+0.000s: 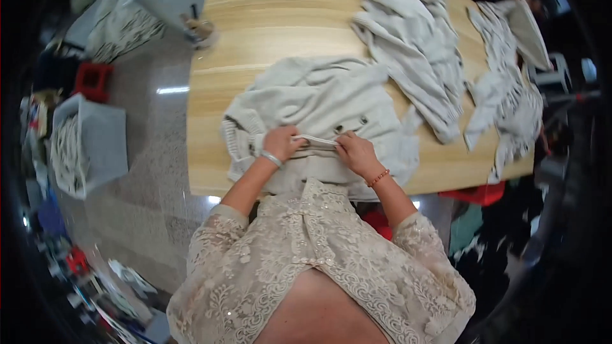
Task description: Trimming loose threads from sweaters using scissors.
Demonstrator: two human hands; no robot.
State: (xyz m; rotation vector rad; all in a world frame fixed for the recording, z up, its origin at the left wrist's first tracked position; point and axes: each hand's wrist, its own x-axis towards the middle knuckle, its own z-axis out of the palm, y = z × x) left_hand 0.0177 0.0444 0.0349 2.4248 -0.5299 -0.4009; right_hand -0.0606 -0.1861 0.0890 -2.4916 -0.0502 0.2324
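Observation:
A pale grey knitted cardigan [319, 99] with dark buttons lies spread on a light wooden table [268, 19], its lower part hanging over the near edge. My left hand [282, 143], a silver bangle on its wrist, pinches the cardigan's front edge. My right hand [357, 153], with a red bead bracelet, grips the same edge a little to the right. The strip of knit is stretched taut between both hands.
More pale knitted garments [414, 38] are piled at the table's far right, some draped over its right edge [510, 108]. A grey bin [89, 143] full of knitwear stands on the floor at left, beside a red stool [92, 79]. Another person sits at the far right corner.

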